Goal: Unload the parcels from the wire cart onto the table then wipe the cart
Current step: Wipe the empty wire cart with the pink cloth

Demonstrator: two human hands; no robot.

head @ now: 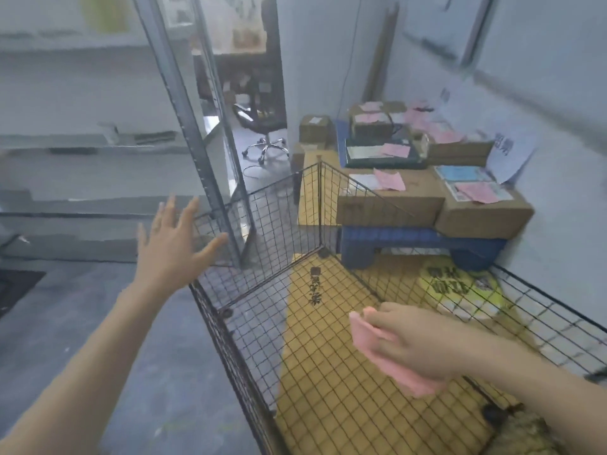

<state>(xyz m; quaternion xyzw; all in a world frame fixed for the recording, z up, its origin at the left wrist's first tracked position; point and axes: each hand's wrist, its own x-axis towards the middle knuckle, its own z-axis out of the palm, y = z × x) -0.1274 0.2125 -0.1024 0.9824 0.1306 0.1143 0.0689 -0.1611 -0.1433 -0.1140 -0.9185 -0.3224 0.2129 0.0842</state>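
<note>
Grey floor (98, 307) on the left, and over it the left hand (174, 244) hovers empty, fingers spread, just outside the wire cart (230, 349) and its left wall. Inside the cart the right hand (423, 339) clutches a pink cloth (377, 353) low over the mesh, the nearer hand for wiping. Parcels (391, 198) sit stacked on the blue surface (410, 236) beyond.

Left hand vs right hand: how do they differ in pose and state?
The left hand is open with fingers spread and holds nothing; the right hand grips a pink cloth. The left hand hovers beside the left wall of the wire cart; the right hand is low inside the cart. Both are bare.
</note>
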